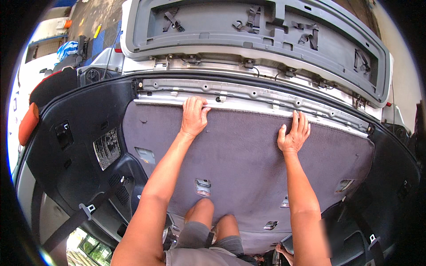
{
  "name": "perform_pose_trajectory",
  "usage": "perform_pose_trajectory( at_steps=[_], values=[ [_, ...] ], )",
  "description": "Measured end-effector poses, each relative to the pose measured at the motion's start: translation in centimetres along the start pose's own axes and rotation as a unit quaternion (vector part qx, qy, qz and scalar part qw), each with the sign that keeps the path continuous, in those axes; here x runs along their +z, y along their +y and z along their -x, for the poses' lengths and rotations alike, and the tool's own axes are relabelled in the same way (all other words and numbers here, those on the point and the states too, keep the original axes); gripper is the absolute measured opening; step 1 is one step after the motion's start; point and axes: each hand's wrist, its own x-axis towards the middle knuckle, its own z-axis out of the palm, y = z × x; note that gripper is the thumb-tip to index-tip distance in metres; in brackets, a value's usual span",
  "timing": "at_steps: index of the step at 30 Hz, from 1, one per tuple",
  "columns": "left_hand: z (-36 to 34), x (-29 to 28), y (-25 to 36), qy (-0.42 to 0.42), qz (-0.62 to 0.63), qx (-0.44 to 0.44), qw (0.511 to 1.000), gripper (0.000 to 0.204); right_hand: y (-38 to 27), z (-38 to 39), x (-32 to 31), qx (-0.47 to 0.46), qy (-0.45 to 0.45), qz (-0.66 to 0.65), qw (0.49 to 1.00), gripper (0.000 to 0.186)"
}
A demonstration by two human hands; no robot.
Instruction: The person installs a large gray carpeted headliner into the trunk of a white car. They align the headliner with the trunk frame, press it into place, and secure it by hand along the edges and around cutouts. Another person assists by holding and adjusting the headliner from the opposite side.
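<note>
A grey carpet (239, 146) covers the floor of a vehicle's cargo area, and I kneel on it. My left hand (194, 116) lies on its far edge, fingers stretched over the pale strip along that edge and the thumb apart. Further right, my right hand (294, 134) presses flat near the same edge, with fingers extended and thumb spread. Neither hand visibly holds anything. Beyond the carpet runs a bare metal sill (239, 92) with holes and a thin dark cable. Metal-framed openings (203, 187) show through the carpet.
The lowered tailgate (213, 37), with straps in its grey recess, extends beyond the sill. Black side panels flank me; seat belts (86, 210) hang at the lower left and lower right. Another person's hand (280, 249) shows low in the view. An orange-red object (29, 124) stands far left.
</note>
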Motion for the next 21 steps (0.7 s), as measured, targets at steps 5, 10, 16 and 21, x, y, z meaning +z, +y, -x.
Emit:
perform_pose_trajectory(
  at_steps=[5, 10, 16, 21],
  values=[
    [0.5, 0.9, -0.2, 0.030, -0.010, 0.010, 0.999, 0.030, 0.1, 0.0, -0.1, -0.010, 0.002, 0.010, 1.000, 0.075],
    [-0.5, 1.5, -1.6, 0.000, 0.012, 0.038, 0.999, 0.028, 0.1, -0.1, -0.1, -0.001, -0.010, 0.013, 1.000, 0.073],
    [-1.5, 2.1, -2.2, -0.017, -0.032, 0.063, 0.997, 0.026, 0.0, -0.1, -0.1, -0.010, -0.003, 0.031, 0.999, 0.070],
    [-1.4, 2.1, -1.8, 0.004, -0.026, 0.062, 0.998, 0.027, 0.1, -0.1, 0.0, -0.010, -0.010, 0.042, 0.999, 0.070]
  ],
)
